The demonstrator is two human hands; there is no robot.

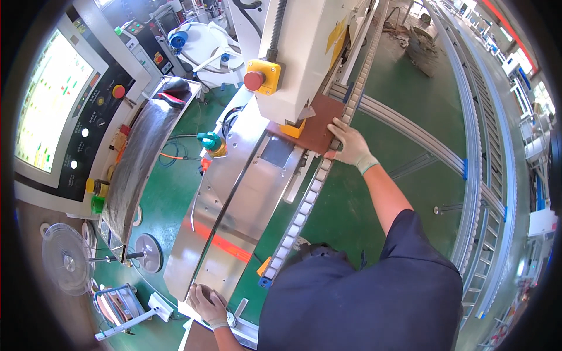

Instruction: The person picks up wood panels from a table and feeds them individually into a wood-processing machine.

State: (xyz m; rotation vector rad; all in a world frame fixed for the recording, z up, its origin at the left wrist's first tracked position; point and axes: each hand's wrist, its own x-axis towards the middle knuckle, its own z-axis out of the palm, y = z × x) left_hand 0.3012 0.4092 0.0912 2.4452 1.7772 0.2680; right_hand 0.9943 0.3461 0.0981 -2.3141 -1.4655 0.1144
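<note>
Control panel [64, 111] with lit screen and red knob stands far left; a small fan [67, 263] sits below it on the green floor [351, 205].

Left hand [206, 303], gloved, low in view: fingers curled over the near end of the long steel machine bed [234, 199], gripping its edge, wrist bent back toward the body.

Bed runs diagonally up and right to the white machine head [304, 52], which carries a red stop button on a yellow box [261, 76].

Brown board [316, 126] lies flat at the head's base, its far end under the housing. A roller track [310, 193] borders the bed's right edge.

Right hand [349, 144], gloved, arm nearly straight: fingers spread narrow, pressed flat on the board's right edge at the track; nothing enclosed.

Open floor right of the arm, up to the curved conveyor rails [474, 152].
</note>
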